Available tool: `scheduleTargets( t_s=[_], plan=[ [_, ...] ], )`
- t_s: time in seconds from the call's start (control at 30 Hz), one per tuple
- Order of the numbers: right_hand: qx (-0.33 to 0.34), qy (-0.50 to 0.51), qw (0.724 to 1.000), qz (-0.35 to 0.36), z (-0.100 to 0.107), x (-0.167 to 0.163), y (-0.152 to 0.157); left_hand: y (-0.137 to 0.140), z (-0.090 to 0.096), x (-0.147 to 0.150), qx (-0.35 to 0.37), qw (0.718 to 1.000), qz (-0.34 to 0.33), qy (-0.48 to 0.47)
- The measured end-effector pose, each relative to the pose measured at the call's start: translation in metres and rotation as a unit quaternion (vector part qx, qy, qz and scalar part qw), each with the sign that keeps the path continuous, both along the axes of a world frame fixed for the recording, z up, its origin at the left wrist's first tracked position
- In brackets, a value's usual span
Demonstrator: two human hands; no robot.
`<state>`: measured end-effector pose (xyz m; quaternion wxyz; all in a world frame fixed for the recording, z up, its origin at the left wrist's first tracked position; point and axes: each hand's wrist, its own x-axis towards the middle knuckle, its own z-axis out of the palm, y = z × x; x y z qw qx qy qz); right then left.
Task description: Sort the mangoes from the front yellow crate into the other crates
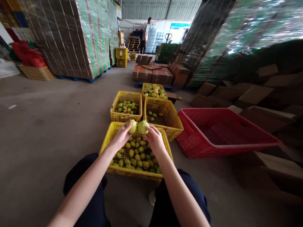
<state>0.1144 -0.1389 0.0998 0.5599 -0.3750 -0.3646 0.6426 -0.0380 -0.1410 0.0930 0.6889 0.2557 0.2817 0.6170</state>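
Note:
My left hand (pixel 123 134) grips a round, yellow-green fruit (pixel 133 126). Beside it, my right hand (pixel 153 137) holds a second yellow-green fruit (pixel 142 127), its surface faintly ridged. The two fruits are side by side above the far part of the nearest yellow crate (pixel 107 134). Many loose green and yellow oval fruits (pixel 138 157) cover the bottom of this crate, between my knees. My forearms hide parts of the crate's sides. Which kind of fruit these are, I cannot tell for sure.
Beyond stand a yellow crate of greener fruit (pixel 126 117), one with several fruits (pixel 176 121), and a fuller one (pixel 155 94). A large red crate (pixel 201 148) is at right, near cardboard boxes (pixel 251 91). Wrapped pallet stacks (pixel 71 37) flank the aisle; a person (pixel 145 34) stands far back.

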Motion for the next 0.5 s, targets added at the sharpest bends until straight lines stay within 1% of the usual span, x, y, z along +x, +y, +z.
scheduleTargets(
  t_s=[0.1,0.2,0.23,0.3,0.4,0.5],
  plan=[
    [0.004,-0.006,1.000,0.018,-0.002,-0.003,-0.002,-0.002,0.001,0.005,-0.032,0.998,0.046,0.016],
    [-0.020,0.030,0.999,0.025,-0.004,-0.006,-0.001,-0.001,0.002,0.005,-0.090,0.990,0.097,0.049],
    [-0.035,0.047,0.998,0.029,-0.004,-0.007,0.000,0.000,0.002,0.004,-0.111,0.987,0.098,0.060],
    [-0.071,0.075,0.994,0.045,-0.006,-0.008,0.002,0.001,0.003,0.002,-0.145,0.984,0.080,0.063],
    [-0.108,0.095,0.988,0.050,-0.007,-0.009,0.005,0.003,0.005,0.001,-0.169,0.984,0.048,0.019],
    [-0.129,0.107,0.986,0.026,-0.006,-0.012,0.005,0.003,0.006,0.002,-0.176,0.983,0.048,-0.035]
  ],
)
